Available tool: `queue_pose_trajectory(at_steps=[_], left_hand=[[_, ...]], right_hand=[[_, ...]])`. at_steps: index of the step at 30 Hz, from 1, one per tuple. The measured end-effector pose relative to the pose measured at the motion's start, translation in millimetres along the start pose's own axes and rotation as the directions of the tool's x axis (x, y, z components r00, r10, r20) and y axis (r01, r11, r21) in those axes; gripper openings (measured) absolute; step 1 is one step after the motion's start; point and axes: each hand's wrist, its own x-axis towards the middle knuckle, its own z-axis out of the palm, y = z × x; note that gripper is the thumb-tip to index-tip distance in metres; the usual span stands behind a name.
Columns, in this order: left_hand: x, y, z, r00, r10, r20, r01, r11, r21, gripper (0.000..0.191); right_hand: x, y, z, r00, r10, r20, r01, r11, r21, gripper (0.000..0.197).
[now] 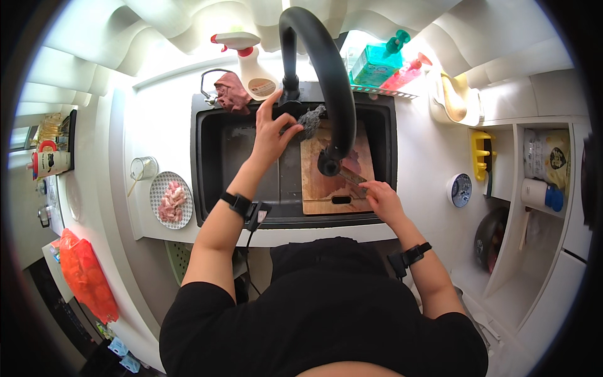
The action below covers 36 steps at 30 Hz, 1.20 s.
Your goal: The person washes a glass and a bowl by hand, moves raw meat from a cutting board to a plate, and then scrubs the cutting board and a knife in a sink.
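Pinched in the fingertips of my left hand [274, 125] is a grey scouring pad [311, 123], above the black sink [245, 165] and behind the cutting board. My right hand [384, 200] grips a knife [351, 176] by its near end; its far part passes behind the spout. The wooden cutting board [315, 184], wet and stained reddish, lies in the right part of the sink. Over it arches the black faucet [343, 94], which hides part of the board and the knife.
Left of the sink stand a patterned plate [157, 188] of sliced raw meat and a glass [143, 168]. Behind are a pinkish cloth [232, 93], a spray bottle [256, 70] and a green pump bottle [377, 63]. A small bowl [459, 190] sits to the right.
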Motion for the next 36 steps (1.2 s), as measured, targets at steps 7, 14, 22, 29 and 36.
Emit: queue_pose_trajectory(at_steps=[7, 14, 22, 29, 36], left_hand=[[-0.2, 4.0, 17.4, 0.956, -0.091, 0.278, 0.192, 0.912, -0.362, 0.019], [-63.8, 33.8, 36.8, 0.989, -0.056, 0.136, 0.072, 0.991, -0.116, 0.016], [-153.0, 20.5, 104.7, 0.765, -0.098, 0.636, 0.354, 0.890, -0.289, 0.022], [-153.6, 15.9, 97.4, 0.713, -0.207, 0.669, 0.386, 0.913, -0.129, 0.025], [-140.6, 43.7, 88.0, 0.059, -0.442, 0.895, 0.954, -0.238, -0.181, 0.021]], right_hand=[[-22.5, 6.1, -11.1, 0.998, 0.050, -0.031, -0.049, 0.998, 0.038, 0.035], [-49.1, 11.1, -16.3, 0.980, 0.193, -0.045, -0.187, 0.976, 0.114, 0.035], [-47.1, 9.9, -8.7, 0.974, 0.228, -0.021, -0.221, 0.960, 0.174, 0.036], [-11.8, -3.5, 18.1, 0.999, 0.037, 0.002, -0.037, 0.980, 0.197, 0.037], [13.1, -16.9, 63.9, 0.991, -0.100, 0.092, 0.077, 0.971, 0.226, 0.034]])
